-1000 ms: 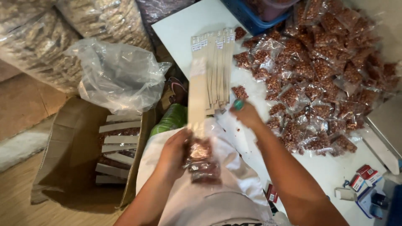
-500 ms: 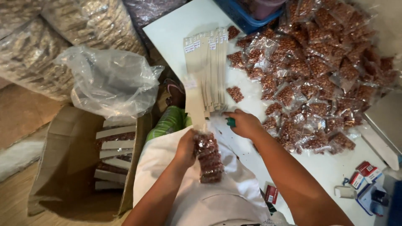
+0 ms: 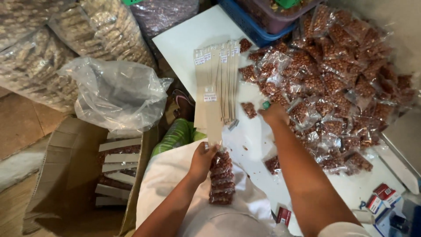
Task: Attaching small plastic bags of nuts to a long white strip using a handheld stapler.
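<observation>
- Your left hand (image 3: 202,159) was clamped on one long cardboard strip (image 3: 213,117) with a column of small nut packets (image 3: 221,179) stapled to it. I counted about five, hard to be sure since they overlap.
- That strip hung over your lap at the near edge of the white table (image 3: 188,37), long axis running away from you, bare card end pointing at the far edge, packets hanging toward you.
- Your right hand (image 3: 274,115) was out at the edge of the big heap of loose packets (image 3: 337,83), fingers curled down on something small and green. I couldn't tell what it gripped.
- One fan of spare strips (image 3: 223,79) lay mid-table, just beyond your strip.
- Off the left edge: one cardboard box (image 3: 61,175) with roughly five finished strips in it, plus one crumpled clear bag (image 3: 116,94).
- Far edge: one blue crate (image 3: 254,26).
</observation>
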